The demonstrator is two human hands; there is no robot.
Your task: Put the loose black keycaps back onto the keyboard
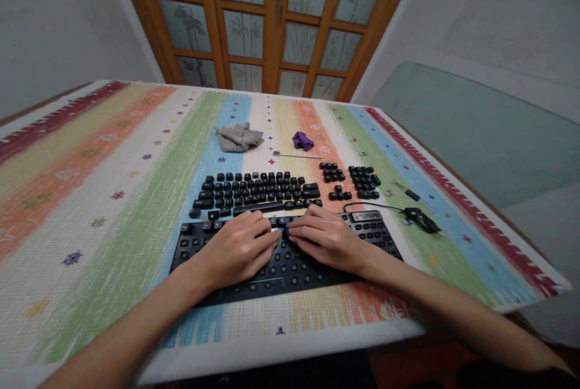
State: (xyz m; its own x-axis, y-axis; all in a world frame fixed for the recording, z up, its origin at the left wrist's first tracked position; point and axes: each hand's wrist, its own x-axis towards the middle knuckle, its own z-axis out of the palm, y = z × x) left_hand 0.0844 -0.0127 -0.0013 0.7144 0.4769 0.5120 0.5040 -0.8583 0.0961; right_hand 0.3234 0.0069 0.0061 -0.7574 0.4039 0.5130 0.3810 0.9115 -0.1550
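A black keyboard [267, 283] lies in front of me, with most of its keycaps off and the bare key posts showing. Along its top edge, some keycaps [207, 226] sit in place. My left hand [244, 248] rests over the left-middle part, its fingers bent together and tips near the top row; what they hold is hidden. Facing it, my right hand [326, 238] has its fingers closed around a small black keycap [285, 232] at the top row. The two sets of fingertips almost meet there.
Loose keycaps [258, 199] stand in keyboard order behind the keyboard, with more groups [364, 179] to the right. A grey cloth [240, 138], purple cloth [302, 141] and thin brush [296, 155] lie farther back. A coiled cable [419, 218] and a small black-handled tool [411, 194] lie right.
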